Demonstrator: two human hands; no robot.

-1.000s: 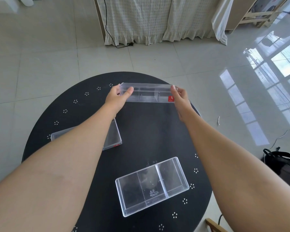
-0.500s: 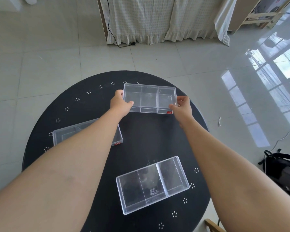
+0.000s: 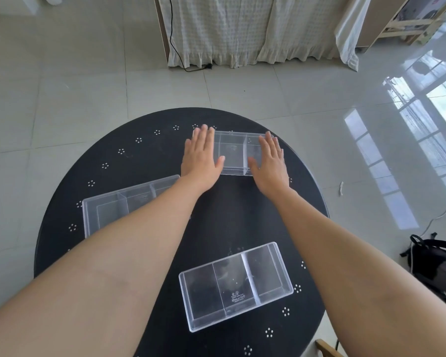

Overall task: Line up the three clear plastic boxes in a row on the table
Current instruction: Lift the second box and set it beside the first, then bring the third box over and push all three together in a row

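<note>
Clearly the head view catches the placing of the first box: the far box [image 3: 234,153] lies flat near the far edge of the round black table [image 3: 144,161], and both hands rest on top of it. The left hand [image 3: 200,157] lies palm down with fingers straight and close together over the box's left end, thumb out to the side; the right hand [image 3: 270,161] mirrors it over the right end, so neither is pinching anything. I judge this box as set down and being pressed or squared into place. The left box [image 3: 108,210], partly hidden under the left forearm, sits well apart and skewed, and the near box [image 3: 236,284] lies at an angle toward the table's near edge. Next, one of these would need lifting or sliding beside the far box and turning so the long sides agree. All three are shallow rectangular trays of hard, glossy clear plastic with thin dividers making three compartments; the table is matt, dotted with small white flower marks.
</note>
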